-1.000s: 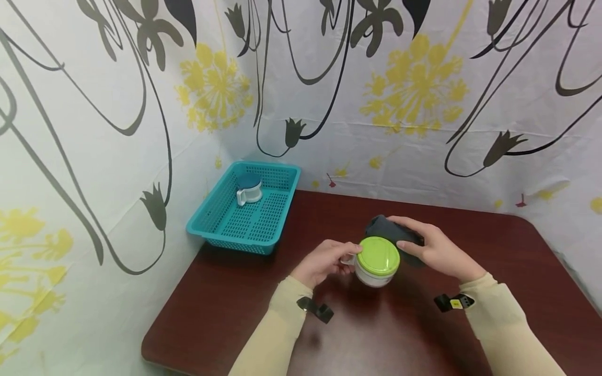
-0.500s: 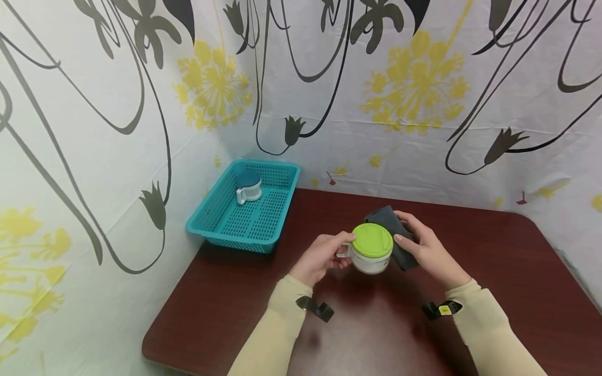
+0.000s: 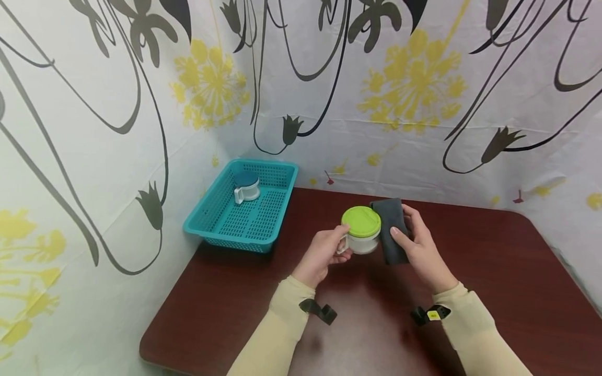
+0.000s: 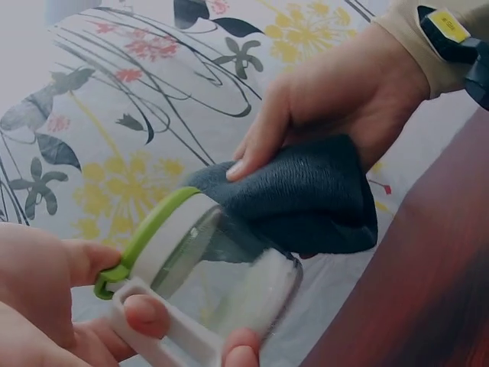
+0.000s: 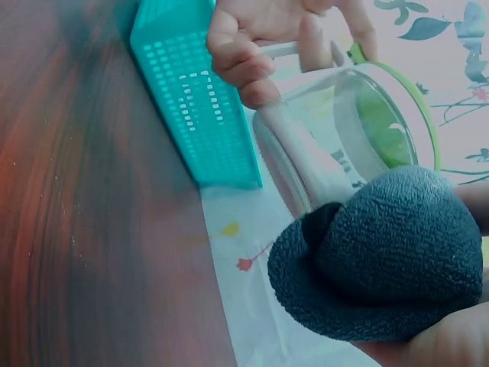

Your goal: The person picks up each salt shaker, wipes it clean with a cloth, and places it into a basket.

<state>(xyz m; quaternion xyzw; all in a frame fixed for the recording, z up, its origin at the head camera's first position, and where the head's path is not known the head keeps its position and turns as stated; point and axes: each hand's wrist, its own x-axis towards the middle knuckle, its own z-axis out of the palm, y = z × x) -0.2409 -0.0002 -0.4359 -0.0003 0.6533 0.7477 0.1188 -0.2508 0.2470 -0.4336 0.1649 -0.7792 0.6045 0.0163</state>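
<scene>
My left hand (image 3: 324, 251) grips the white handle of a clear cup with a green lid (image 3: 361, 221), held above the dark red table (image 3: 494, 271). In the left wrist view the thumb and fingers (image 4: 145, 315) curl round the handle of the cup (image 4: 221, 271). My right hand (image 3: 420, 248) holds a dark grey cloth (image 3: 391, 230) against the cup's right side. The right wrist view shows the cloth (image 5: 382, 260) bunched in that hand, touching the cup's clear wall (image 5: 336, 145).
A teal plastic basket (image 3: 221, 222) stands at the table's back left, next to the patterned wall, with a small white cup with a blue lid (image 3: 246, 187) inside. The basket (image 5: 199, 107) is also in the right wrist view.
Both hands have carried the cup and cloth away from me, toward the back wall. The cloth has shifted from behind the cup to its right side.
</scene>
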